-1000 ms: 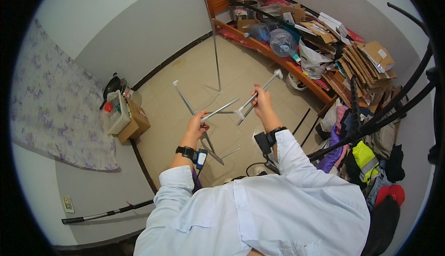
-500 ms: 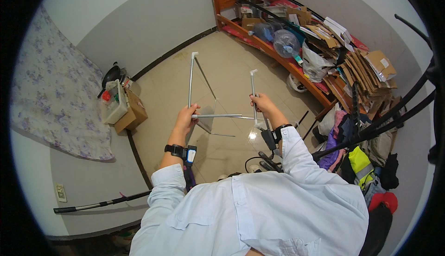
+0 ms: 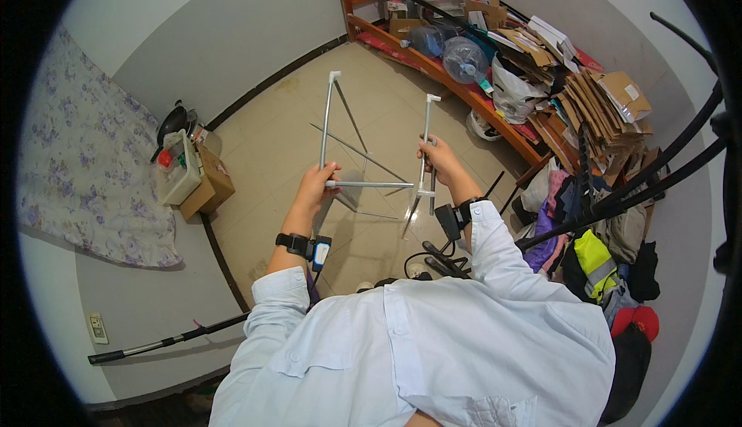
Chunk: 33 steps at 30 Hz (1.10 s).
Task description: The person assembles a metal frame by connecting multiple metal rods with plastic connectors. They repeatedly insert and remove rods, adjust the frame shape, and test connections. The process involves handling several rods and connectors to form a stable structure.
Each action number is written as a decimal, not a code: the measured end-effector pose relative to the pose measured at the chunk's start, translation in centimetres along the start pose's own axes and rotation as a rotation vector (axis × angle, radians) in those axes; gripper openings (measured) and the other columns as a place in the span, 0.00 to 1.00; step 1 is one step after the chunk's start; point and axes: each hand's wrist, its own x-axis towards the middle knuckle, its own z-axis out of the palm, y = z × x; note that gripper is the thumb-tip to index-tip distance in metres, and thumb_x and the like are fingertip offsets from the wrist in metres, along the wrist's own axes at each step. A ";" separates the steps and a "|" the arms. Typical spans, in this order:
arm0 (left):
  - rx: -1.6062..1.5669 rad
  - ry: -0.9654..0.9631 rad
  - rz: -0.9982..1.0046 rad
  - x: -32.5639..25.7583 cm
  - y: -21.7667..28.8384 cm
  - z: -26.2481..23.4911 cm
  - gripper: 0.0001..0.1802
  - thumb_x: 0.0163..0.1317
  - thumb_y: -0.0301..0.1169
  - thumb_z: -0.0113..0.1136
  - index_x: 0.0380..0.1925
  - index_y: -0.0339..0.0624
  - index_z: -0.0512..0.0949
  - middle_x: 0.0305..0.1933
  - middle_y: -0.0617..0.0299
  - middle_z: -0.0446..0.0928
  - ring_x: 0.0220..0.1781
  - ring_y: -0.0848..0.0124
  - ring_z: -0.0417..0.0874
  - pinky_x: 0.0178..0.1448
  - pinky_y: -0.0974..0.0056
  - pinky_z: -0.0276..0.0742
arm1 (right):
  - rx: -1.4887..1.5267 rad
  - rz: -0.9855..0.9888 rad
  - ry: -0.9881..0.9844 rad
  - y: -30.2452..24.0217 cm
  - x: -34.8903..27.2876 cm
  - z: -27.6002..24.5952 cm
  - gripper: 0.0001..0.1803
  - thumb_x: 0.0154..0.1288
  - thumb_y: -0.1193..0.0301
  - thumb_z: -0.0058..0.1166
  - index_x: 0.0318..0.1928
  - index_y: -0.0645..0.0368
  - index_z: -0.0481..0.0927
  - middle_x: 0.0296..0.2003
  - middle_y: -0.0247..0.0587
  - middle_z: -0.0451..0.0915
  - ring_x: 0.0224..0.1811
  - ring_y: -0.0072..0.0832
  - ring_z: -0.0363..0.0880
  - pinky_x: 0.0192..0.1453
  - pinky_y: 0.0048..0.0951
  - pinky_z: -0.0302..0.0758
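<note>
My left hand (image 3: 318, 181) is closed around a joined frame of grey metal tubes. One tube (image 3: 325, 122) runs away from it to a white plastic corner connector (image 3: 335, 76). A crosswise tube (image 3: 375, 184) points right from that hand. My right hand (image 3: 439, 156) grips a second tube frame (image 3: 426, 125), which has a white connector (image 3: 433, 98) at its far end and another connector (image 3: 424, 193) at its near end. The crosswise tube's right end is at this near connector; whether it sits inside cannot be told. Further thin tubes (image 3: 363, 150) slant below, above the floor.
A wooden bed (image 3: 456, 87) at the far right bears flattened cardboard (image 3: 591, 110) and large plastic bottles (image 3: 465, 60). Clothes (image 3: 595, 265) are heaped at right beside black poles (image 3: 641, 195). A white bin (image 3: 179, 176) and cardboard box (image 3: 209, 187) stand left, near a floral curtain (image 3: 100, 156).
My right hand has moved slightly away from me, and its frame has turned. The crosswise tube's free end and the right frame's near connector have come together. The view has shifted a little.
</note>
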 end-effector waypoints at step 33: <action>-0.064 -0.252 0.110 -0.9 2.6 3.0 0.18 0.56 0.30 0.63 0.43 0.39 0.67 0.39 0.61 0.72 0.45 0.70 0.77 0.49 0.60 0.81 | 0.419 -0.037 -0.528 -2.2 -1.2 3.8 0.32 0.65 0.74 0.49 0.68 0.54 0.52 0.39 0.39 0.75 0.26 0.17 0.69 0.40 0.28 0.77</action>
